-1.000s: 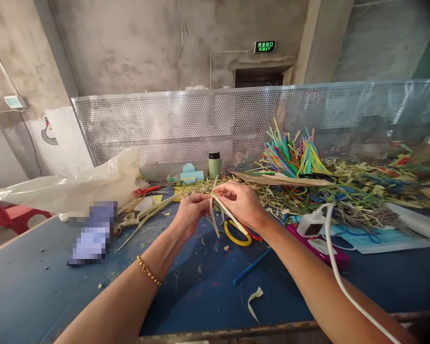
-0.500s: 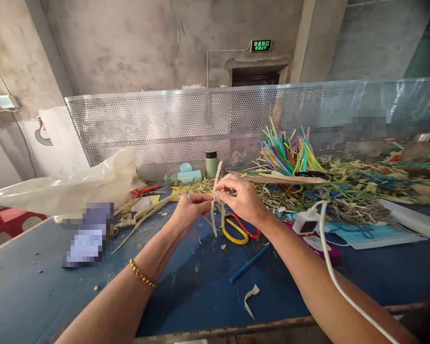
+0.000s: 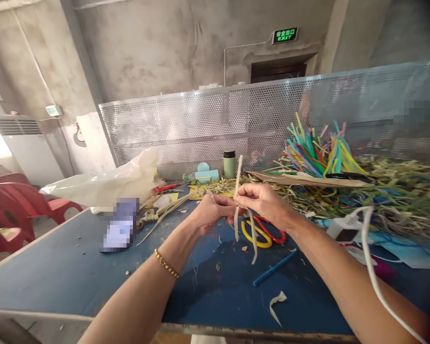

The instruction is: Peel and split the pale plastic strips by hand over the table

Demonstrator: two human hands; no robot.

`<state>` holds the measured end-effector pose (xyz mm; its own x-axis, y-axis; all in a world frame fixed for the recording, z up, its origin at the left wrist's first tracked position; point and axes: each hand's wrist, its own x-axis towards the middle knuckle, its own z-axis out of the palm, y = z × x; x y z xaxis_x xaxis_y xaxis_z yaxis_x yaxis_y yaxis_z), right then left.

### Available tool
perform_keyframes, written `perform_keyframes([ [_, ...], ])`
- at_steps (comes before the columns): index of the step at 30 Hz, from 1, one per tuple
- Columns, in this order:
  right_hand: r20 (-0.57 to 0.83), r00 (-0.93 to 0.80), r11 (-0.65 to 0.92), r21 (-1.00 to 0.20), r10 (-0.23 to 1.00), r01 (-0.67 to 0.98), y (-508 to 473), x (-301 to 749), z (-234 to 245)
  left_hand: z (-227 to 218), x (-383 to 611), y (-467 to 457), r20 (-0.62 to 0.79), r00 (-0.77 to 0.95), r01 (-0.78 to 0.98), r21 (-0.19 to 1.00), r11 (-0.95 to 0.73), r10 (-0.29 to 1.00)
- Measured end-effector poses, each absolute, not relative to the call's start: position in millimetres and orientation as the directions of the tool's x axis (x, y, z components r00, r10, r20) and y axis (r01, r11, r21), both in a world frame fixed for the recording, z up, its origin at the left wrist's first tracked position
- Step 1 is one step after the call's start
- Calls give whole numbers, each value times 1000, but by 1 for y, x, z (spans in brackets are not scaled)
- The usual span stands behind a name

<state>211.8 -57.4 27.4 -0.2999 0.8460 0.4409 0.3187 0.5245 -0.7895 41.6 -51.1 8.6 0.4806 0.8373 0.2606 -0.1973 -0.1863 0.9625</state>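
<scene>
Over the middle of the blue table, my left hand (image 3: 215, 210) and my right hand (image 3: 263, 199) meet, each pinching pale flat strips (image 3: 239, 174) that look like dried leaf or husk. One end stands upright above the fingers, while two ends hang below, one of them a curved strip (image 3: 253, 239). Where the strips cross is partly hidden by my fingertips. Just beneath and behind the hands lie scissors with yellow and red handles (image 3: 256, 240). A blue stick-like rod (image 3: 274, 269) and a loose pale scrap (image 3: 277, 306) rest nearer the front edge.
At left are a phone (image 3: 120, 227) and a clear plastic bag (image 3: 111, 184). A green bottle (image 3: 229, 165) stands at the back. Colourful pipe cleaners (image 3: 315, 150) and heaped green strips (image 3: 390, 184) fill the right. A white cable (image 3: 370, 267) crosses my right forearm.
The view has swung left, so things appear farther right. A second hanging strip end now shows more clearly below my right hand. Both hands keep their pinch.
</scene>
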Motion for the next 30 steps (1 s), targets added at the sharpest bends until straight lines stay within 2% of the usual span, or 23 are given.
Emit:
perform_keyframes([
  [3, 346, -293, 435, -836, 891, 336, -56, 213, 27, 5, 44, -49, 276, 447, -207, 957, -202, 851],
  [7, 305, -286, 386, -873, 909, 297, -56, 214, 29, 6, 44, -51, 243, 530, -273, 956, -108, 812],
  [13, 300, -334, 393, -882, 894, 261, -57, 214, 31, 6, 42, -50, 206, 543, -306, 951, -37, 814],
  [18, 300, -316, 399, -860, 900, 319, -56, 214, 30, 2, 44, -47, 155, 538, -295, 956, 12, 828],
  [27, 229, -342, 326, -909, 911, 261, -55, 213, 28, 1, 46, -48, 140, 579, -332, 940, 76, 803],
  [29, 264, -309, 359, -880, 914, 311, -53, 213, 28, 0, 46, -48, 141, 578, -341, 936, 81, 804],
  [30, 325, -264, 406, -840, 908, 361, -52, 214, 28, 0, 47, -47, 144, 564, -350, 934, 78, 813],
])
